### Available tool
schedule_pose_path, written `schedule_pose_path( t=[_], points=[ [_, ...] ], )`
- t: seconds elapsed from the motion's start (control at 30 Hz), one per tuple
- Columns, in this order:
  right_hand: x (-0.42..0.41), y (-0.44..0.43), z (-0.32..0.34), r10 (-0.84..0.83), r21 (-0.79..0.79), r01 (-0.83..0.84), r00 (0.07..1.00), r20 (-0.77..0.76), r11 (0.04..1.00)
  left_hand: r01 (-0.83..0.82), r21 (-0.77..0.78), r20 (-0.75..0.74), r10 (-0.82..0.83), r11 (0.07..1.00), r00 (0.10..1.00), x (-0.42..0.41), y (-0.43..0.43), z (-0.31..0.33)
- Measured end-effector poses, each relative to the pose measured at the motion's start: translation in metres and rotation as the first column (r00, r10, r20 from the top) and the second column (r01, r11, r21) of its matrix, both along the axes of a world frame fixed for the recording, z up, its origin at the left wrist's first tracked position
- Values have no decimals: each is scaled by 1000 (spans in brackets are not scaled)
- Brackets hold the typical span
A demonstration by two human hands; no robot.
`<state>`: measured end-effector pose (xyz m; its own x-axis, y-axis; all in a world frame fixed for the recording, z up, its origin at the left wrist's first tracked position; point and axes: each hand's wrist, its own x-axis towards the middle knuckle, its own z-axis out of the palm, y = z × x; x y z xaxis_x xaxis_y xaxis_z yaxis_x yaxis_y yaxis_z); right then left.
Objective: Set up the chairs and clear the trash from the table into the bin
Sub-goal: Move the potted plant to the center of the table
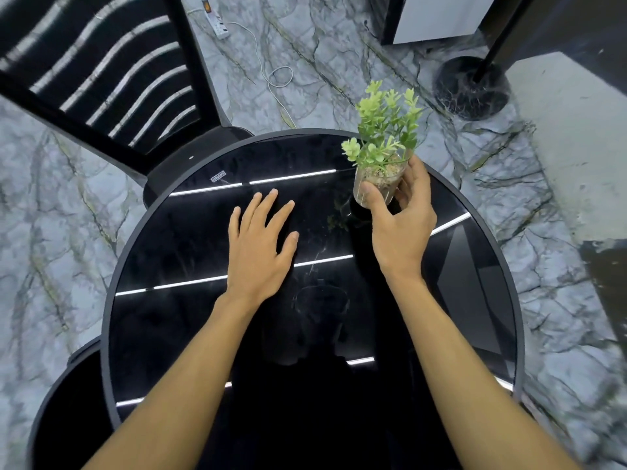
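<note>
1. A small clear pot (376,183) sits in the grip of the right hand (402,220), right of centre in the frame. It holds pale pebbles, and a light green leafy plant (386,123) rises from them.
2. The pot leans a little and seems lifted just off the glossy black round counter (190,320); a dark reflection of it lies right below on the surface.
3. The right hand is clamped on the pot: the thumb presses its near side and the fingers (418,179) curl round the far side. Its forearm runs in from the lower right of the frame.
4. The left hand (259,247) lies open, fingers spread and palm down, low over or on the counter near the middle of the frame; I cannot tell whether it touches. It holds nothing. Its forearm comes in from the lower left.
5. The two hands are apart, the left one a little nearer the viewer than the pot.
6. One black chair (112,72) with a slatted back stands at the upper left, its seat tucked against the counter's far edge. Another dark seat (71,412) shows at the lower left, partly under the rim.
7. No trash shows on the counter, and I can see no bin in the frame.
8. On the veined grey floor (339,62) at the top, a white power strip (217,23) trails a cord.
</note>
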<state>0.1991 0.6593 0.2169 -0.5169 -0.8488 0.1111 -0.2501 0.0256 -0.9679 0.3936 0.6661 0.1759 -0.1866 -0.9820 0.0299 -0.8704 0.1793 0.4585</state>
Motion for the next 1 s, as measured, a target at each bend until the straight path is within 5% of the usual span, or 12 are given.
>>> schedule_pose_path(
  t=[1.0],
  points=[
    [75, 168, -9, 203, 17, -205, 976, 82, 979, -94, 30, 75, 91, 995, 993, 66, 169, -4]
  ],
)
